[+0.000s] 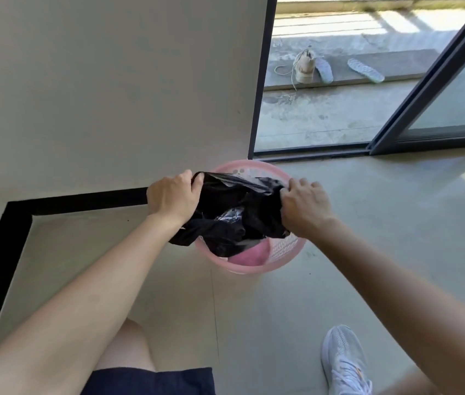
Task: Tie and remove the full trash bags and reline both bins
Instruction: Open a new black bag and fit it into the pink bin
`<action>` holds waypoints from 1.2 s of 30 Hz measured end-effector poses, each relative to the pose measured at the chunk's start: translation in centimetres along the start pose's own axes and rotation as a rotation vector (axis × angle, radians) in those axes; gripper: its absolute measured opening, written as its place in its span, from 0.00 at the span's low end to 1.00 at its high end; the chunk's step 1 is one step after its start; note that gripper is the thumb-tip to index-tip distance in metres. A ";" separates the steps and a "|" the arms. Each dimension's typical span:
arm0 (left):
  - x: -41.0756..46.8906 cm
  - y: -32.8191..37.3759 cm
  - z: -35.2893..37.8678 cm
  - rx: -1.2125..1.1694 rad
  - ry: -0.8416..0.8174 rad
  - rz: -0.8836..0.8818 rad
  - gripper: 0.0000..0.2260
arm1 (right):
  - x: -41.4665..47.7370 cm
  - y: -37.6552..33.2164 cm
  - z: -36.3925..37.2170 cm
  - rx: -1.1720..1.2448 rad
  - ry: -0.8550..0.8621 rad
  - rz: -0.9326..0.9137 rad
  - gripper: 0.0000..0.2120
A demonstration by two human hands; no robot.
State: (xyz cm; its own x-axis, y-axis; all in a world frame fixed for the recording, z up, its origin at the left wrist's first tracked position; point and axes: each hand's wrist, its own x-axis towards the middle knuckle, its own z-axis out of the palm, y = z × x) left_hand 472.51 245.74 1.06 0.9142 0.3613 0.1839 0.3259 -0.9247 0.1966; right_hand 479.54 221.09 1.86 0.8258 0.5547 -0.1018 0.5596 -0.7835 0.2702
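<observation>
Both forearms reached over the pink bin (288, 246).
Left hand (173, 196) and right hand (305, 208) each gripped the black bag (234, 201), held apart.

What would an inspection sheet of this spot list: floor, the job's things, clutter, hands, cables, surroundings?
Surface: pale grey smooth floor, black skirting along the wall.
Job's things: round pink perforated plastic bin; crumpled black plastic trash bag stretched above it, mouth open.
Clutter: nothing seen beside the bin.
Hands: left hand and right hand each grip a bag edge.
Cables: nothing seen.
Surroundings: open dark-framed sliding door; beige laced shoe and two insoles outside.
</observation>
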 end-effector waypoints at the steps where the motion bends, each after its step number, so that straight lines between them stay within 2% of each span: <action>1: -0.1 -0.2 0.2 -0.014 0.002 -0.003 0.21 | 0.2 0.6 0.1 0.035 0.012 0.065 0.15; 3: -0.2 -0.5 0.9 -0.054 0.013 0.025 0.16 | 0.8 1.6 0.6 0.073 0.040 0.119 0.14; 6: 0.1 -0.8 2.0 -0.099 0.011 0.058 0.09 | 2.1 2.9 1.1 0.047 0.071 0.106 0.14; 8: 1.0 -1.1 2.7 -0.092 0.003 0.027 0.09 | 3.2 3.7 1.5 0.066 0.056 0.103 0.20; 10: 2.5 -1.2 3.4 -0.096 -0.035 -0.070 0.09 | 4.8 4.2 2.0 0.104 -0.016 0.123 0.27; 13: 5.2 -1.5 4.7 -0.231 -0.090 -0.262 0.09 | 7.3 4.4 2.9 0.216 -0.060 0.185 0.26; 16: 7.4 -1.9 6.6 -0.370 -0.135 -0.370 0.08 | 9.5 4.3 4.3 0.258 -0.118 0.230 0.26; 20: 8.5 -2.1 8.5 -0.509 -0.321 -0.504 0.06 | 11.3 4.5 6.8 0.347 -0.265 0.267 0.23; 23: 8.0 -2.6 8.4 -0.533 -0.565 -0.652 0.15 | 11.8 4.4 7.9 0.498 -0.334 0.309 0.34; 25: 7.0 -3.1 8.2 -0.453 -0.647 -0.669 0.15 | 11.4 4.1 7.7 0.629 -0.308 0.333 0.39; 27: 6.2 -2.9 7.6 -0.554 -0.577 -0.724 0.13 | 10.6 4.0 7.3 0.747 -0.252 0.355 0.35; 29: 5.6 -2.9 6.9 -0.630 -0.419 -0.680 0.07 | 9.7 4.0 7.0 0.800 -0.193 0.418 0.26; 30: 5.1 -2.9 6.1 -0.601 -0.313 -0.658 0.08 | 9.2 4.0 6.9 0.778 -0.149 0.468 0.25; 33: 3.9 -2.0 3.7 -0.444 -0.003 -0.651 0.17 | 6.6 3.3 5.7 0.664 0.082 0.585 0.27; 36: 0.7 0.3 2.6 -0.392 0.017 -0.612 0.23 | 3.2 1.4 5.3 0.694 0.227 0.689 0.25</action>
State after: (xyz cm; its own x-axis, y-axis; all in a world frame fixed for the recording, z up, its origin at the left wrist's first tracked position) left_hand 473.83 245.42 -1.22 0.5905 0.8052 -0.0550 0.6645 -0.4463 0.5994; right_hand 483.35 220.26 -3.18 0.9927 -0.0982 0.0706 -0.0592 -0.9037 -0.4241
